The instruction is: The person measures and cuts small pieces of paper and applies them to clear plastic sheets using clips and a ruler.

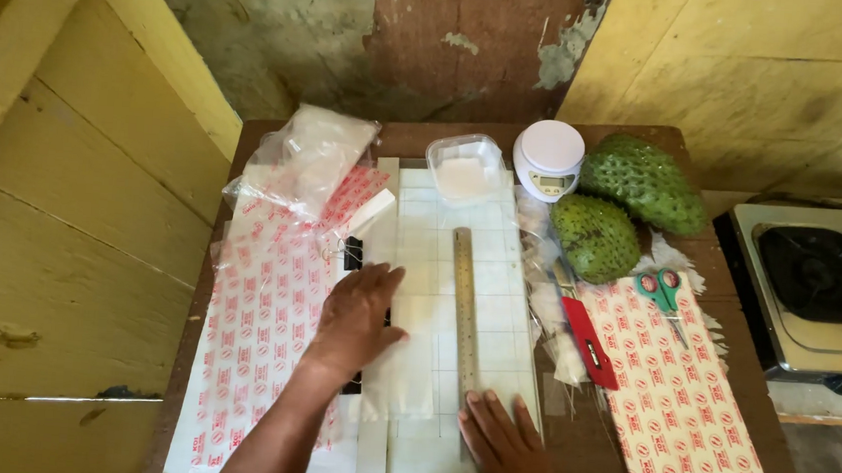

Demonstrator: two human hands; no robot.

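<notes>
red-printed white wrappers [261,329] lie under left hand [356,316], beside steel ruler [465,309].

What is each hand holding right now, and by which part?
Nothing is gripped. The left hand lies flat on the white sheet, near its left edge. The right hand presses its fingertips on the metal ruler's near end.

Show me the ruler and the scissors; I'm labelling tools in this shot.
ruler [465,309]: head view, middle of the metal strip.
scissors [663,293]: head view, on the green handles.
</notes>
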